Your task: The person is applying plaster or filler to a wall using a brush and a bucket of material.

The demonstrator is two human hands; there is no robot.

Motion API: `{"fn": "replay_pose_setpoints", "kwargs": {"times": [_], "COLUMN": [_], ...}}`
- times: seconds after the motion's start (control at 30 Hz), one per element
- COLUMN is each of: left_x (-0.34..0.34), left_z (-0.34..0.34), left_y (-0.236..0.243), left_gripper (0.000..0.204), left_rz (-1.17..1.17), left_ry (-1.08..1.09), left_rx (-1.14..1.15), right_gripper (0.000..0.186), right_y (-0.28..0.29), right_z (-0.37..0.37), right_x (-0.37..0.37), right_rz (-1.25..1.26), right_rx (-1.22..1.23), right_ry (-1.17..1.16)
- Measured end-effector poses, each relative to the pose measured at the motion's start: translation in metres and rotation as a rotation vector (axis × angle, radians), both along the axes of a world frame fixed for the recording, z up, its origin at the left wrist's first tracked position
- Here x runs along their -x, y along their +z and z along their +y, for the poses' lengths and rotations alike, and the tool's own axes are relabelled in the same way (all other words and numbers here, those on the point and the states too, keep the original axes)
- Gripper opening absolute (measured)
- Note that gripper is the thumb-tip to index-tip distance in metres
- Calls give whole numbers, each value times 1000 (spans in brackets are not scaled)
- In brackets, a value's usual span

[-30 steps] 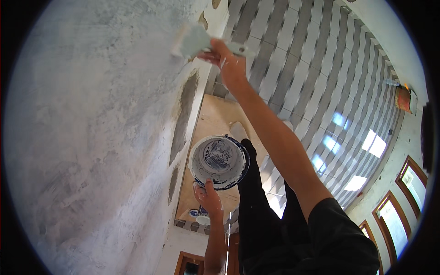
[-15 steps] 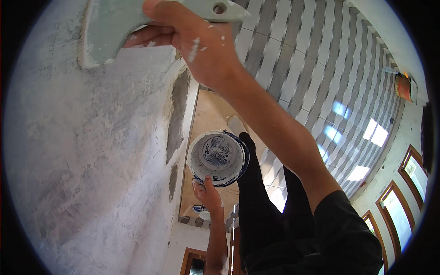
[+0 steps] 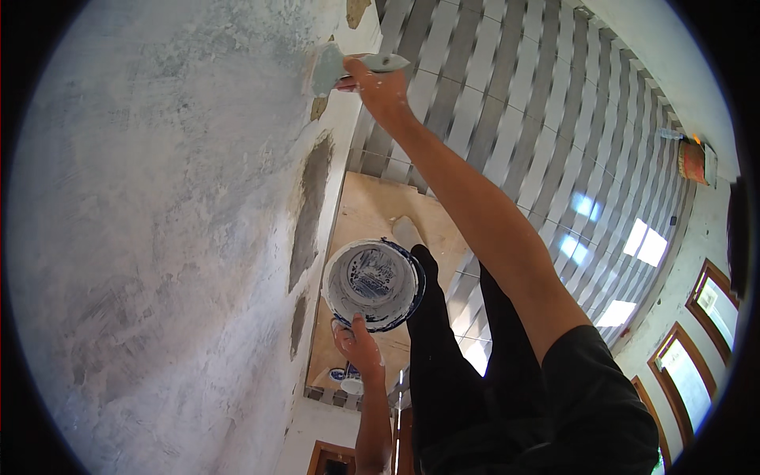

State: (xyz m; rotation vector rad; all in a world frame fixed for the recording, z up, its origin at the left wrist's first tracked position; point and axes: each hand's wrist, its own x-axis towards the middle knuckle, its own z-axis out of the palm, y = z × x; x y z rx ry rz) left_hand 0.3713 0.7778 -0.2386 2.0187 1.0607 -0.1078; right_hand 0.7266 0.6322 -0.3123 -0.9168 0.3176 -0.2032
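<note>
My right hand (image 3: 383, 92), arm stretched out, grips a pale green putty knife (image 3: 326, 73) by its handle. The wide blade lies at the surface of the white-grey smeared wall (image 3: 174, 206); whether it presses on it I cannot tell. White specks mark the hand. Lower down, my left hand (image 3: 361, 348) is closed on the rim of a white bucket (image 3: 339, 273), thumb inside the edge. White residue coats the bucket's inner wall and bottom, and dark blue shows along its outer side. The fingers under the bucket are partly hidden.
Bare grey patches (image 3: 310, 214) break the wall near its edge. A tan sheet (image 3: 368, 202) covers the floor under my foot, beside striped tiles (image 3: 507, 111). Small containers (image 3: 351, 381) stand below my left hand. Wood-framed windows (image 3: 685, 372) are at the right.
The putty knife and my right hand have moved farther away and slightly right, toward the wall's edge. The bucket in my left hand has dropped slightly in view.
</note>
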Motion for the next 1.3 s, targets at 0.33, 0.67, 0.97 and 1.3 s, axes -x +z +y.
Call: {"fn": "replay_pose_setpoints", "kwargs": {"times": [0.33, 0.67, 0.97, 1.3], "left_x": [13, 18, 26, 19], "left_z": [-6, 2, 13, -2], "left_y": [7, 5, -2, 5], "left_gripper": [24, 27, 28, 27], "left_rz": [9, 8, -38, -14], "left_ry": [-45, -2, 19, -4], "left_rx": [18, -86, 13, -36], "right_gripper": [23, 29, 24, 21], "right_y": [135, 3, 25, -21], "right_z": [1, -4, -2, -1], "right_x": [7, 5, -17, 12], "right_rz": [-252, -72, -136, 47], "right_rx": [-14, -37, 32, 242], "right_ry": [42, -4, -101, 47]}}
